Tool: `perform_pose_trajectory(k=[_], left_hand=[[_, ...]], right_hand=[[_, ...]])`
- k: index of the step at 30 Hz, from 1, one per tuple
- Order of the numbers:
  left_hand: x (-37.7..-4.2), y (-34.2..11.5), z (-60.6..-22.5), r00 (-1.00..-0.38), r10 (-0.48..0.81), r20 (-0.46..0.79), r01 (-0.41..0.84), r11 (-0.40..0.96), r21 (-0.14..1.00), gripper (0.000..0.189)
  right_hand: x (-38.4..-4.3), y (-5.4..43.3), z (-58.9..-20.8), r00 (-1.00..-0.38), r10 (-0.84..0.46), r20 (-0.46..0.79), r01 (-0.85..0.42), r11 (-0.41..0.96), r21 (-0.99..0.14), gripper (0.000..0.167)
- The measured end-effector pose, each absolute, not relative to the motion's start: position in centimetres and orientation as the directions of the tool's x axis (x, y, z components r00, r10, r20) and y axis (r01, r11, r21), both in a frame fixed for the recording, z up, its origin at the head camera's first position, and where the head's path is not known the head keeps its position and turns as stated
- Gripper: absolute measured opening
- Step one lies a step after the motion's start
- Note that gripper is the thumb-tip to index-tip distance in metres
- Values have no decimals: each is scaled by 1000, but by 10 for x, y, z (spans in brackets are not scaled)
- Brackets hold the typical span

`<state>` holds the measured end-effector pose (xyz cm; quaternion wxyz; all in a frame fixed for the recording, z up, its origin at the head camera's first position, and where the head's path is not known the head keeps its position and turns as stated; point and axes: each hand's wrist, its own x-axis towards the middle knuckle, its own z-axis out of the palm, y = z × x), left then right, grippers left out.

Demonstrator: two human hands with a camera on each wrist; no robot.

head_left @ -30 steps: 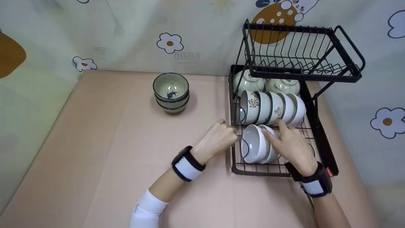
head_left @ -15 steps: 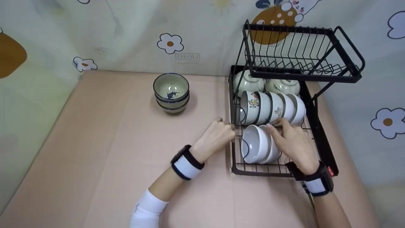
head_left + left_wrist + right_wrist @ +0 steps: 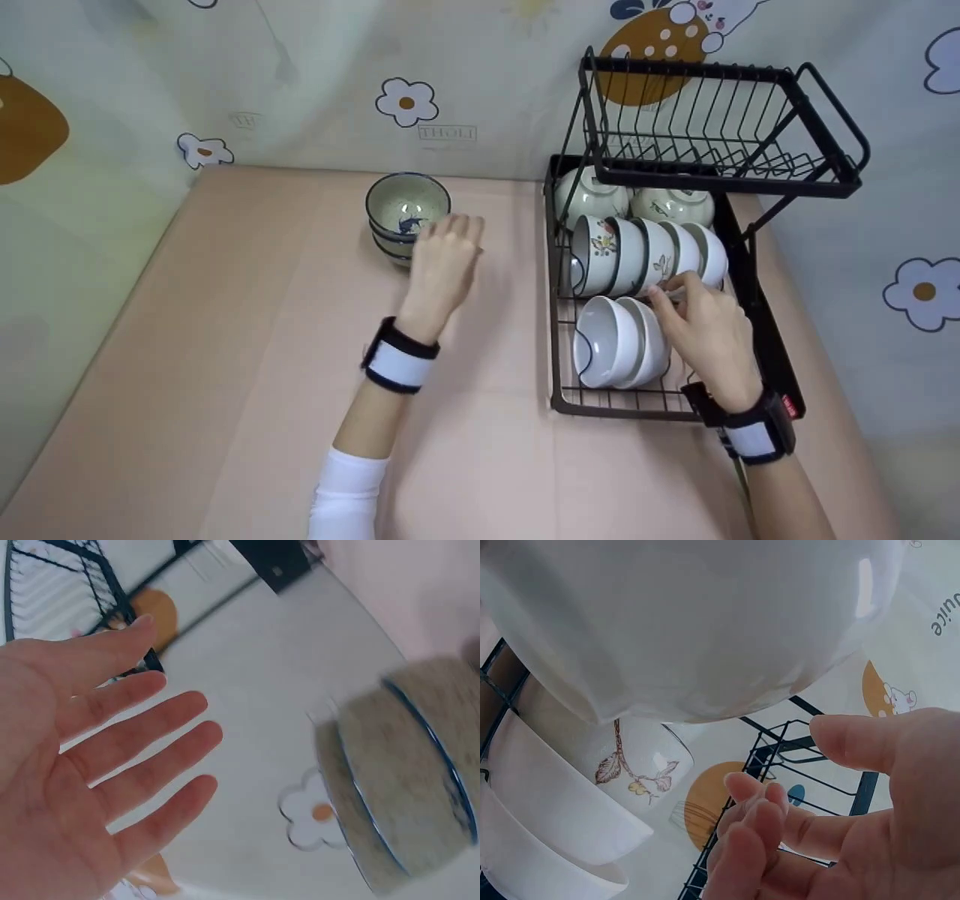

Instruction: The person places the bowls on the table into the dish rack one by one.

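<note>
Printed cloth (image 3: 300,135), lettered "THOLI", backs our peach table (image 3: 262,300); only the right wrist view shows us "Juice". We see the left hand (image 3: 446,259) has swung from the rack (image 3: 630,412) to the far-left bowl stack (image 3: 397,214), fingers spread, empty. Beside the white bowls (image 3: 627,341), the right hand (image 3: 709,337) curls its fingers loosely, holding nothing.

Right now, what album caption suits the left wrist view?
Left hand, palm showing, near stacked bowls, a wire rack beyond.
</note>
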<state>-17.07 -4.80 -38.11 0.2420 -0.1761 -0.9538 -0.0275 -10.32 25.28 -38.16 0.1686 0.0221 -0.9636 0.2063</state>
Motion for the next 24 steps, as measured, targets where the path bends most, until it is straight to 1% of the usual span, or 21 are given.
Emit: perform_pose_trajectory(k=[5, 9, 12, 14, 17, 19, 22, 24], left_hand=[[-183, -71, -384, -884, 192, 427, 222, 975, 23, 43], [-193, -85, -391, -929, 120, 350, 152, 986, 67, 49], [-197, -91, -396, -955, 98, 280, 127, 988, 86, 45], [-198, -94, -398, -962, 100, 256, 127, 988, 92, 34], [-199, -95, -399, -959, 111, 261, 140, 986, 95, 22], [-199, -95, -399, -954, 118, 276, 147, 985, 89, 17], [-198, -95, -398, -946, 119, 301, 147, 986, 73, 18], [-197, -95, -398, -940, 119, 321, 148, 987, 68, 16]], right_hand=[[-103, 252, -381, -938, 24, 346, -121, 912, -392, 34], [-103, 252, -381, -939, 22, 343, -124, 909, -398, 34], [-103, 253, -382, -936, 19, 351, -130, 910, -395, 33], [-104, 253, -382, -933, 16, 359, -135, 910, -392, 33], [-104, 254, -382, -933, 17, 358, -134, 911, -391, 33], [-104, 253, -382, -935, 17, 355, -132, 911, -391, 34], [-104, 254, -382, -935, 17, 354, -131, 912, -390, 34], [-104, 254, -382, -933, 16, 360, -134, 912, -388, 33]])
